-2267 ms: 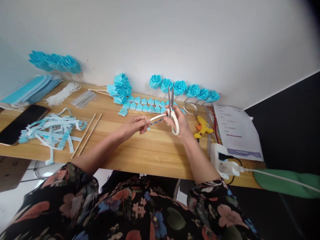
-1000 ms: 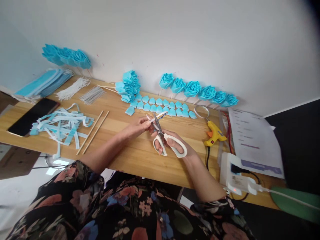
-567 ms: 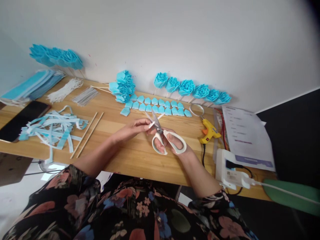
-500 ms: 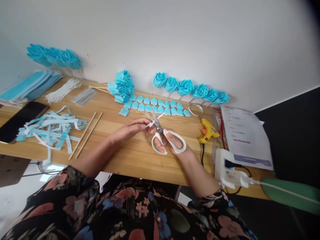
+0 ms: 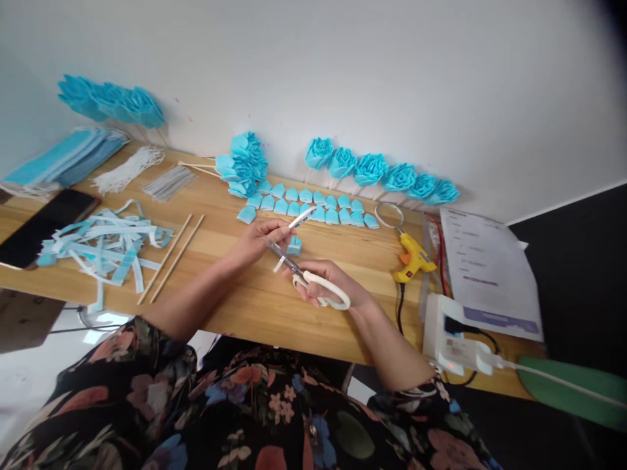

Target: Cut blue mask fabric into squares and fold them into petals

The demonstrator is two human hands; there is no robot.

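Observation:
My right hand (image 5: pixel 326 281) is closed round the cream handles of a pair of scissors (image 5: pixel 324 292), whose blades point up and left towards my left hand (image 5: pixel 259 240). The blades look nearly together. My left hand pinches a narrow white and blue folded strip (image 5: pixel 302 217) that sticks out to the upper right. A small white snippet (image 5: pixel 279 264) lies against the blades. Just beyond the scissors a small folded blue piece (image 5: pixel 294 245) is on the table. Two rows of blue petal-shaped pieces (image 5: pixel 281 207) lie past my hands.
Blue flowers on sticks (image 5: pixel 371 170) lean along the wall. To the left are cut strips (image 5: pixel 112 241), two wooden sticks (image 5: pixel 171 258), a phone (image 5: pixel 46 225) and stacked masks (image 5: pixel 68 160). A yellow glue gun (image 5: pixel 412 258), papers (image 5: pixel 492 271) and a power strip (image 5: pixel 443 333) sit right.
The scissors have turned from pointing away to pointing left, and their blades have come together. A folded blue piece now shows beyond them. The view has shifted slightly.

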